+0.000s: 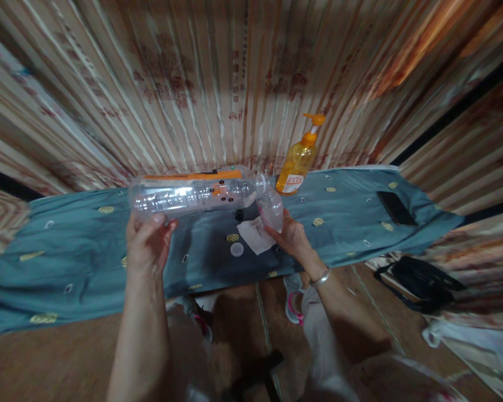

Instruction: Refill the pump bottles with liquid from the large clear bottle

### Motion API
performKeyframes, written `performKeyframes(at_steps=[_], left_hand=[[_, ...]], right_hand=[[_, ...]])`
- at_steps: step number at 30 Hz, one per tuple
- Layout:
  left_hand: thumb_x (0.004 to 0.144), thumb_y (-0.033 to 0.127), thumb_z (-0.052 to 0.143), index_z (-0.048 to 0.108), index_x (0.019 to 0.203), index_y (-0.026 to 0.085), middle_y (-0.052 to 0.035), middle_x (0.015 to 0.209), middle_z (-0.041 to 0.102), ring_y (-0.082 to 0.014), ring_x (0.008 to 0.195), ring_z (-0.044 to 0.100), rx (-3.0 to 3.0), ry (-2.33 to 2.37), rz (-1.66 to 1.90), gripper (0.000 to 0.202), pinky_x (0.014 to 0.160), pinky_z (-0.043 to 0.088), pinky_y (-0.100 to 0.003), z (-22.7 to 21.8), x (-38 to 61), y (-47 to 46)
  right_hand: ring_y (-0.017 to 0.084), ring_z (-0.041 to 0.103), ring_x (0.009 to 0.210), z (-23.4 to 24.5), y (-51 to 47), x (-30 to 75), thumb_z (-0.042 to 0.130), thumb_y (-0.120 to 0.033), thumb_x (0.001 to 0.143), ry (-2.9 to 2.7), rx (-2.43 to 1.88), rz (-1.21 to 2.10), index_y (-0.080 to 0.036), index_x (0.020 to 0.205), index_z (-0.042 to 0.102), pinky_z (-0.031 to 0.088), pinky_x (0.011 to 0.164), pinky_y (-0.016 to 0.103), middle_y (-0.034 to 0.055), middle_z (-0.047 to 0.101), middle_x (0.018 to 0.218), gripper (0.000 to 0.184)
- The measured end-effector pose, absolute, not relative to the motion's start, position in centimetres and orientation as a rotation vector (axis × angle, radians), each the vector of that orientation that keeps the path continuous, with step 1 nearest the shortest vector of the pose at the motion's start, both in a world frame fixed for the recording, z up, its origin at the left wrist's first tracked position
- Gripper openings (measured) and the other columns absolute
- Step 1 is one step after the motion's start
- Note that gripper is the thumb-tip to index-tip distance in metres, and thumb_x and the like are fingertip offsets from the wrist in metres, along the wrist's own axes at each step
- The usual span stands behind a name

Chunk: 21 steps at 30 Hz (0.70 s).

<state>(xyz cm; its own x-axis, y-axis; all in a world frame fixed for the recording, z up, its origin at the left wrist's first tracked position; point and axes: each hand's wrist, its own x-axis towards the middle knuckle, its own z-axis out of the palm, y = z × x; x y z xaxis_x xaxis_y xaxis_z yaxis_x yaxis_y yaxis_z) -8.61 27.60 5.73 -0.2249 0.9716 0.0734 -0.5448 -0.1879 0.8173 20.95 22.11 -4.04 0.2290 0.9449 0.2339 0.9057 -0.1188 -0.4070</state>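
My left hand point(148, 237) is closed round the base end of a large clear plastic bottle point(188, 196) with an orange label. The bottle lies on its side in the air, its neck pointing right. In my right hand point(292, 234) is a smaller clear plastic container point(270, 209), tilted up against the large bottle's mouth. Whether the container is a small bottle or a cup, I cannot tell. Beneath it a white sheet of paper or tissue point(255, 235) lies by my right fingers. A round whitish cap point(237, 249) rests on the cloth nearby.
An orange pump bottle point(295, 167) of yellow liquid stands upright behind my right hand. A small black round thing point(238, 215) sits under the large bottle. A phone point(396, 208) lies on the patterned cloth point(84, 240) at right. A black bag point(421, 283) is below; curtains point(209, 72) hang behind.
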Motion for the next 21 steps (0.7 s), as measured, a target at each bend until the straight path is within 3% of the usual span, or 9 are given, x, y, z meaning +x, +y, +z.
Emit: performKeyframes(at_steps=[6,13,21], left_hand=[[0.037,0.012,0.088,0.066,0.067,0.022,0.0016,0.075,0.067,-0.0128,0.063,0.061,0.697,0.832,1.682,0.038,0.047,0.050,-0.020,5.90,-8.51,27.53],[0.040,0.012,0.090,0.066,0.069,0.023,0.0007,0.075,0.068,-0.0136,0.063,0.062,0.713,0.816,1.675,0.039,0.048,0.052,-0.021,5.90,-8.55,27.49],[0.041,0.012,0.087,0.068,0.072,0.023,0.0021,0.074,0.068,-0.0128,0.062,0.061,0.715,0.821,1.685,0.038,0.048,0.051,-0.020,5.98,-8.44,27.46]], right_hand=[[0.033,0.075,0.096,-4.27,22.14,21.07,0.067,-0.039,0.089,-1.682,-1.991,0.130,-0.010,0.138,0.048,0.058,0.082,0.042,0.0226,0.076,0.106,0.060],[0.033,0.075,0.093,-4.29,22.16,21.01,0.066,-0.041,0.089,-1.691,-2.039,0.127,-0.004,0.138,0.047,0.057,0.081,0.041,0.0245,0.075,0.103,0.064],[0.032,0.075,0.092,-4.32,22.12,21.13,0.066,-0.041,0.089,-1.707,-2.014,0.104,-0.009,0.140,0.047,0.058,0.079,0.042,0.0228,0.076,0.103,0.063]])
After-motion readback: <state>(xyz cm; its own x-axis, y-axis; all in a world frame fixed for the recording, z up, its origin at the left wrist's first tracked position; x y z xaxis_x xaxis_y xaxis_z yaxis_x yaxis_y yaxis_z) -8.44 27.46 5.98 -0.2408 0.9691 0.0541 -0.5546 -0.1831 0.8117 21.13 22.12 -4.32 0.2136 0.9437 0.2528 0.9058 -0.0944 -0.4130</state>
